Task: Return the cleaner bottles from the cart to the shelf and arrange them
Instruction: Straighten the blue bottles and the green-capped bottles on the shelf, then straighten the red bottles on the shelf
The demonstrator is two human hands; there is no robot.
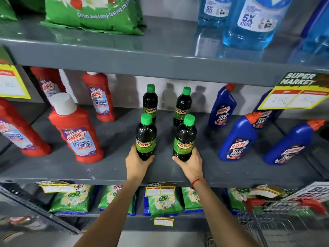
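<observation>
Two dark Sunny cleaner bottles with green caps stand upright at the front of the grey middle shelf [110, 168]. My left hand [138, 164] grips the base of the left front bottle [146, 137]. My right hand [190, 164] wraps the base of the right front bottle [185, 138]. Behind them stand two more of the same kind, the left rear bottle [150, 102] and the right rear bottle [183, 106], in line with the front pair.
Red Harpic bathroom cleaner bottles [78, 134] fill the shelf's left side, blue Harpic bottles [236, 139] the right. Blue liquid bottles [256, 22] and green bags sit above. Detergent packs [163, 200] lie below. A wire cart [267, 221] stands at the lower right. Price tags [299, 91] hang from shelf edges.
</observation>
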